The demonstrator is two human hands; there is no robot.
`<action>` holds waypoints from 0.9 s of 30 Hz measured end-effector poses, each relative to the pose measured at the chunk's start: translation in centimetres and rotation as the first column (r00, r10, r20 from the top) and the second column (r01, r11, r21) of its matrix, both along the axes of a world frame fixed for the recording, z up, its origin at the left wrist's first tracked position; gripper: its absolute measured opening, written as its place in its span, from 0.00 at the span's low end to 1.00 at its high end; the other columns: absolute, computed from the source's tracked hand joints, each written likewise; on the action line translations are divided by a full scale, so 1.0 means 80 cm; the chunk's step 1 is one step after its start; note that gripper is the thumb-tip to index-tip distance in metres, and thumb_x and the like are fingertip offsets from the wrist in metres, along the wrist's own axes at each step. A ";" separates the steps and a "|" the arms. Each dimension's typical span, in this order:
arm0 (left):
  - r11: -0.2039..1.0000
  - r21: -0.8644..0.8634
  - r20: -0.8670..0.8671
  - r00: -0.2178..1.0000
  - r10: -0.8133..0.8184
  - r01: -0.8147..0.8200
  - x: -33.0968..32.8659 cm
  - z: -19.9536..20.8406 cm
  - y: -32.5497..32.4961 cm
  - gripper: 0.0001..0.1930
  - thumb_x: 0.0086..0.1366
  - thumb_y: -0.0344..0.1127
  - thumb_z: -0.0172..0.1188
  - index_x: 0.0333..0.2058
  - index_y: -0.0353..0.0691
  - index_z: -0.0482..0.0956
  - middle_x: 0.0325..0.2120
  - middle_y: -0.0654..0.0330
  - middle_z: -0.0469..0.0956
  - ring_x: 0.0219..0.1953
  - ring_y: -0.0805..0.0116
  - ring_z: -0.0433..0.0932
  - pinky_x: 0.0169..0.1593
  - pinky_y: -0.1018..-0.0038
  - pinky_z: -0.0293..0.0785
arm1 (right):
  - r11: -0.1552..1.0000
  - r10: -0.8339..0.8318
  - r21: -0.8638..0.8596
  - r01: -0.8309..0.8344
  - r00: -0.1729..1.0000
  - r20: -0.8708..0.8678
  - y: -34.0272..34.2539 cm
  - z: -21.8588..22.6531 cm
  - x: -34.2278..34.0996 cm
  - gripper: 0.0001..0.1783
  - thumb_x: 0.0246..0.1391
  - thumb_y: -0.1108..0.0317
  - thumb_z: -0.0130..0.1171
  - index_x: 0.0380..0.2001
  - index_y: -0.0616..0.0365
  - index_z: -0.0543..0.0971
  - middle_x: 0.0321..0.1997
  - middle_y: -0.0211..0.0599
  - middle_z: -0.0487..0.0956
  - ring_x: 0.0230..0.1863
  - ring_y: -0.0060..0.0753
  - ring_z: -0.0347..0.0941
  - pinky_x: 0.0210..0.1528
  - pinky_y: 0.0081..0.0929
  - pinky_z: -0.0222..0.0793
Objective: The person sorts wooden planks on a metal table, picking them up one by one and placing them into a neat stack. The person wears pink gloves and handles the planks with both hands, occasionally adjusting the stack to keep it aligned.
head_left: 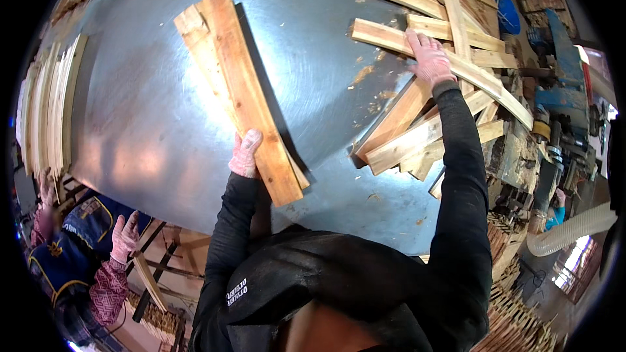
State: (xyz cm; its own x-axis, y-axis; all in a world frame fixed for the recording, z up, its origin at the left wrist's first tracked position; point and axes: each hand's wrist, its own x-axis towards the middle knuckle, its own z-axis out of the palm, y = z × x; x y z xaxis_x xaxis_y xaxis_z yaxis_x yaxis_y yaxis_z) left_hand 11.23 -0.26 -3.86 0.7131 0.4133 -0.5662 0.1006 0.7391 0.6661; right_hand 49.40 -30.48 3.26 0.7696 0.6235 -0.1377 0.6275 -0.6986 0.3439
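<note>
Two long wooden boards (244, 81) overlap at a slight angle over the metal table, one on top of the other. My left hand (246, 153), in a pink glove, grips them near their close end, thumb on the top board and the other fingers mostly hidden. To the right, my gloved right hand (430, 60) is wrapped over a narrow wooden board (381, 37), which lies slantwise across a loose pile. Its fingers reach over the far edge of that board. Under and around it, several other boards (407, 114) lie crossed at different angles.
Sawdust and chips dot the metal table (143, 78). A row of boards (49, 104) lines its left side. A co-worker's gloved hand (124, 238) is raised at the lower left. Machinery (561, 104) and a ribbed hose (574, 231) stand at the right.
</note>
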 end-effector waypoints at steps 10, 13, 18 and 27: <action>0.995 0.082 0.051 0.997 0.053 -0.057 -0.026 -0.075 0.011 0.24 0.66 0.37 0.60 0.58 0.38 0.66 0.44 0.60 0.77 0.48 0.69 0.77 0.55 0.72 0.74 | 0.638 0.303 0.767 -0.072 0.939 -0.163 0.173 0.082 -0.054 0.29 0.59 0.50 0.58 0.61 0.47 0.69 0.49 0.54 0.79 0.49 0.52 0.77 0.51 0.38 0.72; 0.984 -0.090 0.069 0.985 0.161 -0.154 -0.008 -0.045 -0.008 0.28 0.68 0.45 0.59 0.60 0.37 0.65 0.46 0.58 0.76 0.50 0.67 0.76 0.58 0.67 0.73 | 0.305 0.441 0.728 0.614 0.587 -0.679 0.264 0.087 -0.131 0.35 0.59 0.44 0.56 0.60 0.59 0.70 0.49 0.58 0.78 0.55 0.52 0.74 0.55 0.36 0.69; 0.997 0.080 0.178 0.984 0.002 -0.016 -0.021 0.007 0.004 0.34 0.66 0.53 0.58 0.63 0.39 0.61 0.52 0.57 0.73 0.49 0.64 0.75 0.55 0.67 0.73 | 0.231 -0.005 0.660 0.715 0.679 -0.734 0.350 -0.056 -0.283 0.38 0.60 0.38 0.50 0.57 0.63 0.72 0.52 0.59 0.77 0.55 0.55 0.73 0.56 0.39 0.67; 0.312 0.781 -0.500 0.841 -0.205 0.540 -0.066 0.129 0.165 0.40 0.56 0.37 0.68 0.65 0.40 0.58 0.54 0.59 0.71 0.52 0.67 0.72 0.52 0.69 0.74 | 0.520 0.326 0.814 0.258 0.821 -0.469 0.446 -0.067 -0.351 0.18 0.63 0.56 0.46 0.38 0.57 0.80 0.38 0.49 0.81 0.42 0.49 0.77 0.45 0.39 0.71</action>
State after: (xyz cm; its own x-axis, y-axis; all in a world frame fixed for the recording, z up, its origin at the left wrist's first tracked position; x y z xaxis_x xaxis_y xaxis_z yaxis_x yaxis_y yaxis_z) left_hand 5.95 12.90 6.42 0.8257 0.5081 -0.2449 0.4812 -0.4079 0.7759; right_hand 21.29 5.19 -2.09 0.7225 0.6841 0.1000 0.5101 -0.4298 -0.7450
